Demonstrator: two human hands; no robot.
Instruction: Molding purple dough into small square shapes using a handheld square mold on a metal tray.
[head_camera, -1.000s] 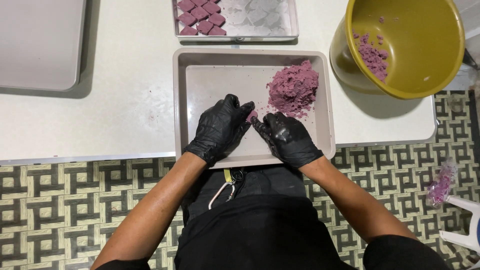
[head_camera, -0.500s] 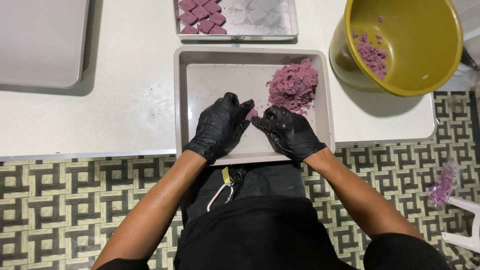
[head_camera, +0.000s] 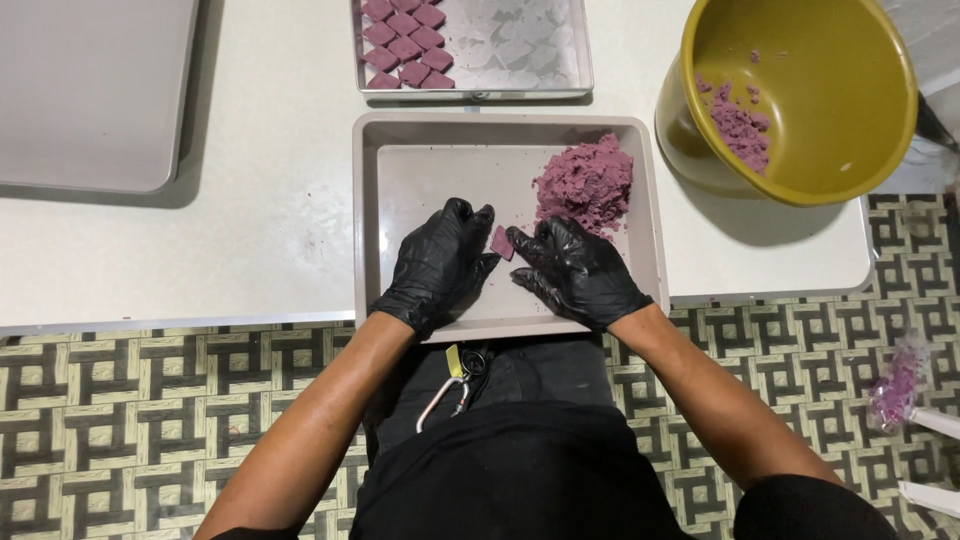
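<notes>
Black-gloved, the left hand (head_camera: 440, 262) and right hand (head_camera: 575, 270) pinch one purple piece (head_camera: 502, 242) between fingertips over a grey tray (head_camera: 400, 160); one dough heap (head_camera: 587, 184) lies beside, eight pieces (head_camera: 404, 42) in another tray (head_camera: 520, 50).

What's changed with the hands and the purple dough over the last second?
Very little. The left hand and right hand have stayed low in the beige tray, pinching a small purple piece between their fingertips; the right hand's fingers shifted slightly. The dough heap, yellow bowl and the metal tray of purple pieces are unchanged.
</notes>
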